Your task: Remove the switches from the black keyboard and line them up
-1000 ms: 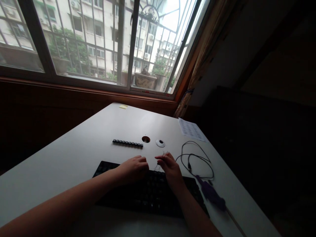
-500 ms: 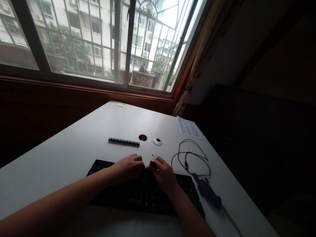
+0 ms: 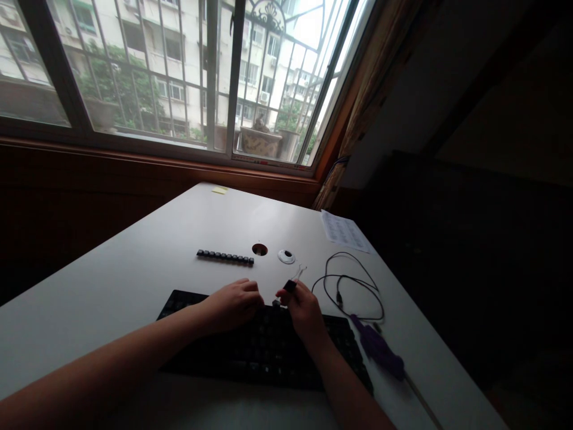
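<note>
A black keyboard lies across the near part of the white table, under both forearms. My right hand pinches a wire keycap puller, its small black body between thumb and fingers and two thin wires pointing up and away. Just below those fingertips, a dark keycap shows at the keyboard's back edge; whether a finger touches it is unclear. My left hand rests over the keyboard's back left part with fingers curled closed; what they hold, if anything, is hidden.
Beyond the keyboard lies a row of black keycaps. Near it are a round table hole and a white ring cover. A coiled black cable, purple brush-like object and printed paper lie right; a yellow note sits far back.
My right hand has moved slightly right and up with the keycap puller, whose wires now tilt right. A keycap shows beneath it. My left hand stays in place.
</note>
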Demonstrator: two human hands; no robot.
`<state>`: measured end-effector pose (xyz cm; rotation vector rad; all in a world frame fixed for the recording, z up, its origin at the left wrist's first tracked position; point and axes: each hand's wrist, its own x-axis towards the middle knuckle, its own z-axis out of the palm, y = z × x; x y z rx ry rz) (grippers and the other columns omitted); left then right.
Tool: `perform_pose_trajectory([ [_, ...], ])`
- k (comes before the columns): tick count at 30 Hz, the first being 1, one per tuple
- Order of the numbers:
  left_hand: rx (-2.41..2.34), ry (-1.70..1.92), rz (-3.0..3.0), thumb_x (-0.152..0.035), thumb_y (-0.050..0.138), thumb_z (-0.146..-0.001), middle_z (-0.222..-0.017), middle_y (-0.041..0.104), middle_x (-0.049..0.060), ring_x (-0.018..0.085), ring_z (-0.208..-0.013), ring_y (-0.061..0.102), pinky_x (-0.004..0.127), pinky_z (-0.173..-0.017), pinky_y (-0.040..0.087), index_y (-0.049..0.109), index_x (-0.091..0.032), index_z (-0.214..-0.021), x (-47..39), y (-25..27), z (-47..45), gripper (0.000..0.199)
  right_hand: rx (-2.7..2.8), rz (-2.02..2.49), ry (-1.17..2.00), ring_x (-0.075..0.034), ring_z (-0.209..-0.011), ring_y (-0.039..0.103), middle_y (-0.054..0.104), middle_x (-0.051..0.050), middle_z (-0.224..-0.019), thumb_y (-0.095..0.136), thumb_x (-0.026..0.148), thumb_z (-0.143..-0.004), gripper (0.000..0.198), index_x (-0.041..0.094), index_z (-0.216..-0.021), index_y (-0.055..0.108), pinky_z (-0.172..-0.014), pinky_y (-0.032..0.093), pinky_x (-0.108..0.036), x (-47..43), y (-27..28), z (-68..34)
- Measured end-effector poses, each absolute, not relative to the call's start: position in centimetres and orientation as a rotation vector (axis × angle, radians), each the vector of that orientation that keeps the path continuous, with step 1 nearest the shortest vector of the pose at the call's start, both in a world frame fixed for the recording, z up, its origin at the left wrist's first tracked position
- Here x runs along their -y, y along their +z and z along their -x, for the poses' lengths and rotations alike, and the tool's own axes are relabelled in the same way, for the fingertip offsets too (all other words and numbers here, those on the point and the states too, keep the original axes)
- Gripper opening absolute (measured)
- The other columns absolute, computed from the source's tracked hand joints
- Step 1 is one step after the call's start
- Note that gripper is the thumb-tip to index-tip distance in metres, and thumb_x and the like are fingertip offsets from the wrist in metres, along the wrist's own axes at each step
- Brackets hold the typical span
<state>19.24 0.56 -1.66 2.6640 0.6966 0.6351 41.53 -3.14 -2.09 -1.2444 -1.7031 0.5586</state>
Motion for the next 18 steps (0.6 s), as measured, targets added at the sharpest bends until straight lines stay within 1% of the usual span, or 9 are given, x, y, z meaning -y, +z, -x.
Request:
perform_pose_trajectory([
  [3,-0.701,0.650,-2.633,-0.011,0.057,-0.089,-0.103,0.064,0.006,0.021,-0.094,0.058,0.034,-0.083,0.050,0.067,-0.020,-0.104,-0.6,-2.0,-19.2,0.020,1.696,1.203,0.595,-0.018,-0.072,0.059,0.060,-0.003,-0.077,0.059,0.045,-0.091,0.030,0.021,-0.078,0.070,-0.065,0.049,-0.030,3.2,-1.9,-41.5],
  [5,-0.715,0.663,-2.593,-0.016,0.060,-0.090,-0.102,0.064,0.007,0.021,-0.094,0.059,0.034,-0.082,0.051,0.067,-0.021,-0.107,-0.7,-2.0,-19.2,0.019,1.699,1.181,0.610,-0.018,-0.073,0.059,0.061,-0.003,-0.078,0.061,0.047,-0.089,0.030,0.021,-0.079,0.071,-0.067,0.048,-0.030,3.3,-1.8,-41.6],
  [7,-0.718,0.670,-2.514,-0.023,0.060,-0.092,-0.101,0.064,0.006,0.020,-0.090,0.061,0.031,-0.079,0.051,0.067,-0.021,-0.110,-0.8,-1.9,-19.1,0.019,1.695,1.159,0.635,-0.018,-0.075,0.059,0.062,-0.003,-0.079,0.063,0.046,-0.089,0.027,0.022,-0.081,0.073,-0.069,0.048,-0.030,3.4,-1.6,-41.7],
  [11,-0.721,0.670,-2.320,-0.033,0.055,-0.097,-0.098,0.066,0.005,0.015,-0.077,0.062,0.026,-0.072,0.051,0.068,-0.020,-0.111,-1.2,-1.3,-18.8,0.023,1.682,1.060,0.742,-0.018,-0.077,0.060,0.063,-0.002,-0.081,0.066,0.042,-0.088,0.021,0.024,-0.084,0.075,-0.072,0.048,-0.031,3.5,-1.4,-41.8],
  [13,-0.711,0.666,-2.250,-0.035,0.055,-0.098,-0.100,0.068,0.006,0.017,-0.082,0.064,0.027,-0.073,0.051,0.068,-0.020,-0.112,-1.4,-1.0,-18.7,0.025,1.687,1.025,0.797,-0.018,-0.077,0.061,0.064,-0.002,-0.082,0.068,0.040,-0.087,0.018,0.024,-0.086,0.076,-0.071,0.048,-0.031,3.5,-1.3,-41.8],
  [16,-0.639,0.631,-2.113,-0.033,0.055,-0.098,-0.108,0.072,0.007,0.019,-0.094,0.066,0.029,-0.079,0.051,0.064,-0.020,-0.118,-1.7,-1.0,-18.6,0.026,1.694,1.015,0.868,-0.018,-0.077,0.063,0.066,-0.002,-0.083,0.069,0.037,-0.086,0.015,0.024,-0.088,0.077,-0.072,0.049,-0.031,3.5,-1.0,-41.8],
  [18,-0.604,0.607,-2.032,-0.032,0.055,-0.098,-0.111,0.073,0.007,0.019,-0.096,0.068,0.031,-0.081,0.051,0.061,-0.020,-0.122,-1.8,-1.1,-18.5,0.027,1.697,1.005,0.901,-0.018,-0.078,0.064,0.067,-0.002,-0.083,0.070,0.035,-0.085,0.013,0.025,-0.089,0.077,-0.073,0.050,-0.031,3.5,-0.9,-41.9],
])
